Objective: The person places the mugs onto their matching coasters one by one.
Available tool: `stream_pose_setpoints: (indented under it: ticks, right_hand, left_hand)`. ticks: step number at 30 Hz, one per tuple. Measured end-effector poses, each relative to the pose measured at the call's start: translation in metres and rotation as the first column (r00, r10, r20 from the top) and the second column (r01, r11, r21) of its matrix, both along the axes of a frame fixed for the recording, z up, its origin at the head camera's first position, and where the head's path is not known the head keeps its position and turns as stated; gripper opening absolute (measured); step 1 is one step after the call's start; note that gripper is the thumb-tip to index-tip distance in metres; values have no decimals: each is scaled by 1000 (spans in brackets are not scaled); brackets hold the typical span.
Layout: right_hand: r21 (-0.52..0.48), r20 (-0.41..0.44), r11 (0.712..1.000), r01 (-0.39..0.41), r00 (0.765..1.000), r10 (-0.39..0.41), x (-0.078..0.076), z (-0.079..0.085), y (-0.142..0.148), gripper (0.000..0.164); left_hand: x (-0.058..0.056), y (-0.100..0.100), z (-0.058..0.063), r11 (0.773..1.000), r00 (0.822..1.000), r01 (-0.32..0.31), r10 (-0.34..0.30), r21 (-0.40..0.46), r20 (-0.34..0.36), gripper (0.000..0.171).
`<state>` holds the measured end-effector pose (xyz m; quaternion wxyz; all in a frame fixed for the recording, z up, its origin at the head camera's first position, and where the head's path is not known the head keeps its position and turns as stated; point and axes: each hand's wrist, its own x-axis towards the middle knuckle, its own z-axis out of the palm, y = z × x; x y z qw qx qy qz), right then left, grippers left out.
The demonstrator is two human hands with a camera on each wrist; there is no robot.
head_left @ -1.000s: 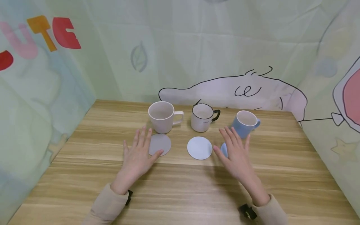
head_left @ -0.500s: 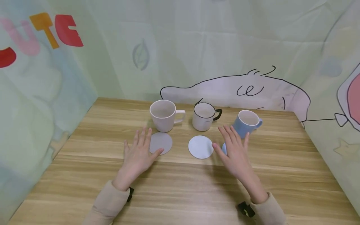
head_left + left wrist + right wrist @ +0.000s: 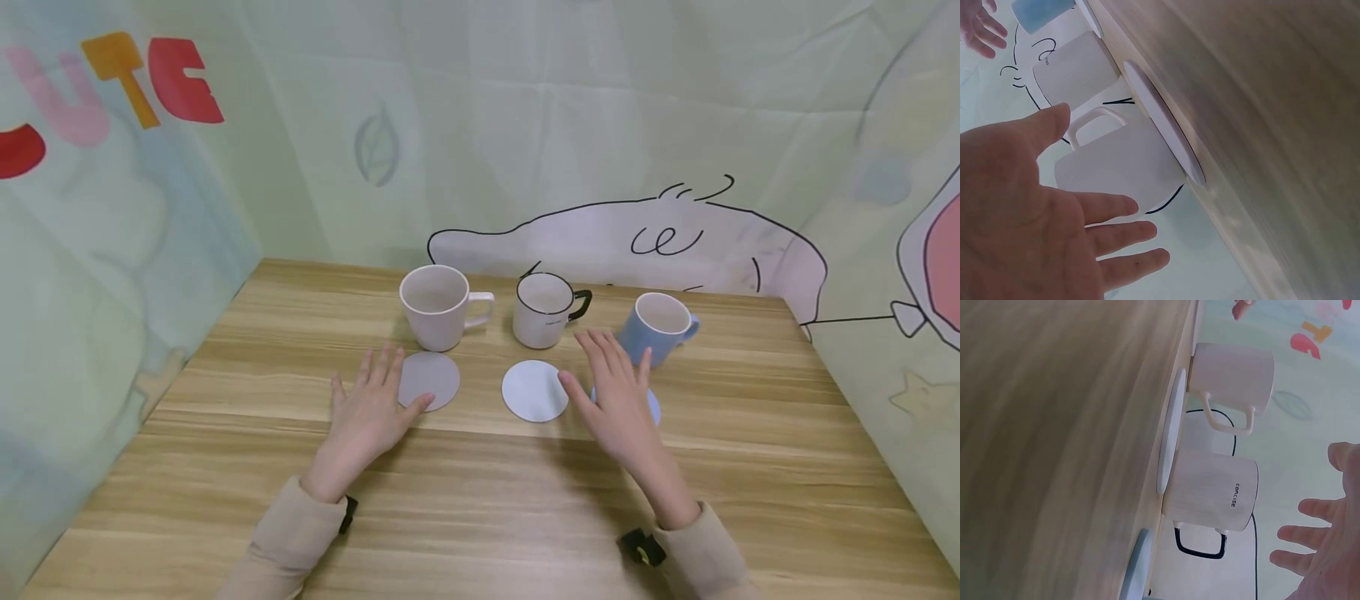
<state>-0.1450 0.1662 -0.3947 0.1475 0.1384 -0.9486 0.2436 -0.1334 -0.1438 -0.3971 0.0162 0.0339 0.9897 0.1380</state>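
Observation:
In the head view my left hand (image 3: 367,417) hovers, fingers spread, at the left edge of a grey-mauve round coaster (image 3: 438,382). Behind that coaster stands a pinkish-white mug (image 3: 435,321), its handle to the right. My right hand (image 3: 618,404) is spread over a blue coaster (image 3: 654,407) and partly hides it. A blue mug (image 3: 651,333) stands just beyond those fingers. Between the hands lies a pale white-blue coaster (image 3: 535,392), with a white black-rimmed mug (image 3: 536,321) behind it; the right wrist view shows lettering on this mug (image 3: 1210,490). Both hands hold nothing.
A wooden table (image 3: 480,508) bears the row of mugs and coasters. Printed cloth (image 3: 480,150) with cartoon shapes and letters rises at the back and both sides. Each wrist wears a black device (image 3: 643,547) by a beige sleeve (image 3: 701,546).
My right hand has shifted slightly left, uncovering the right side of the blue coaster. The left hand stays nearly still. Mugs and coasters keep their places; the head view has tilted a little.

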Motion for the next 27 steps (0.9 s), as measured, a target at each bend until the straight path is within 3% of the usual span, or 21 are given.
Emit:
stream_pose_setpoints:
  ticks: [13, 27]
  right_hand:
    - [-75, 1, 997, -26, 1000, 26, -7, 4, -16, 58]
    - [-146, 11, 988, -45, 999, 47, -15, 3, -30, 55]
  left_hand:
    - [-4, -4, -3, 1000, 999, -21, 22, -11, 38, 80]
    - [-5, -4, 1, 1000, 985, -20, 24, -23, 172, 79]
